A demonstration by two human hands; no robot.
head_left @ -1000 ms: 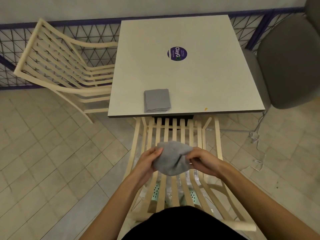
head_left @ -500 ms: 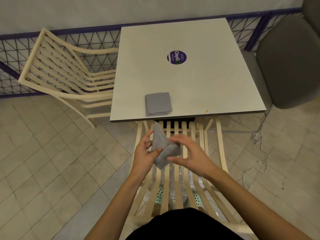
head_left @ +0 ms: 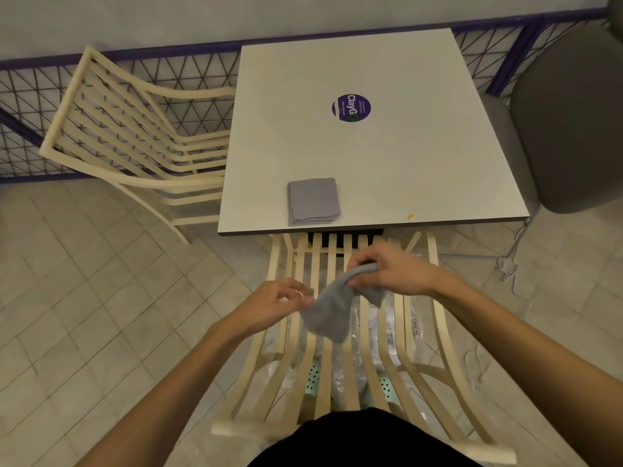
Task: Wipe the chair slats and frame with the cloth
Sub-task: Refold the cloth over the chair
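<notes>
Above the seat slats point(head_left: 317, 254) of the cream chair point(head_left: 446, 335) at 6 o'clock, the grey cloth point(head_left: 332, 306) hangs bunched between 2 hands. The right hand point(head_left: 391, 271) pinches its upper end, and the left hand point(head_left: 279, 298) pinches its edge at 9 o'clock between thumb and fingers. Whether the cloth touches a slat cannot be told. Judging by this, wiping has not begun: the cloth is being gathered, and every slat and the frame are left to do.

The chair's front sits tucked under the white table point(head_left: 404, 146) at 12 o'clock, which could block the far slat ends. A folded cloth point(head_left: 313, 200) lies near the table's close edge. A second slatted chair point(head_left: 64, 102) stands at 10 o'clock and a grey padded chair point(head_left: 566, 129) at 2 o'clock. Plastic-wrapped things point(head_left: 313, 375) lie beneath the seat.
</notes>
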